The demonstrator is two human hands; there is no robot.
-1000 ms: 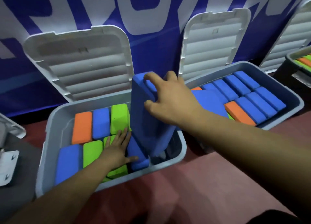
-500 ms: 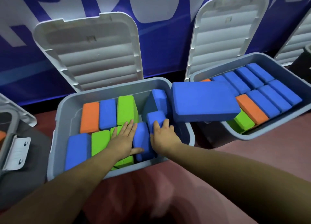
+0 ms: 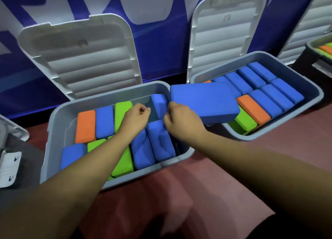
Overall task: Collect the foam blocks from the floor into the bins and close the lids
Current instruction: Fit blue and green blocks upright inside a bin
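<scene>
Both bins open, packing under way.

- Left bin (image 3: 107, 95): mostly filled. Orange block (image 3: 85, 126), blue and green ones stand in rows to the left of the left hand (image 3: 136, 119). Two more blue blocks (image 3: 154, 145) lie just below the fingers (image 3: 143, 110).
- A small blue block (image 3: 158, 104) stands tilted in the bin's far corner, between the two hands.
- Left fingers are curled tight at its left edge. Right hand (image 3: 181, 121) has its fingers curled at the right edge. Whether either truly grips the block or only nudges it, cannot tell.
- Large blue block (image 3: 204, 102): just right of the right fingers, lying flat across the gap, resting on both bins. Not yet inside either.
- Right bin (image 3: 260, 136): well right of the fingers, packed with rows of blue, one orange and some green at the near corner. Looks close to full.
- Left lid (image 3: 86, 59) and right lid (image 3: 222, 35) both stand open, beyond the fingers.
- Floor (image 3: 197, 184): no loose block shows in the part on view. Outside it, cannot tell.

Judgement: gathering looks near its end here. Left to do: seat the tilted block, find room for the large one, then shut both lids. The large block may not fit flat unless the rows are tightened.
</scene>
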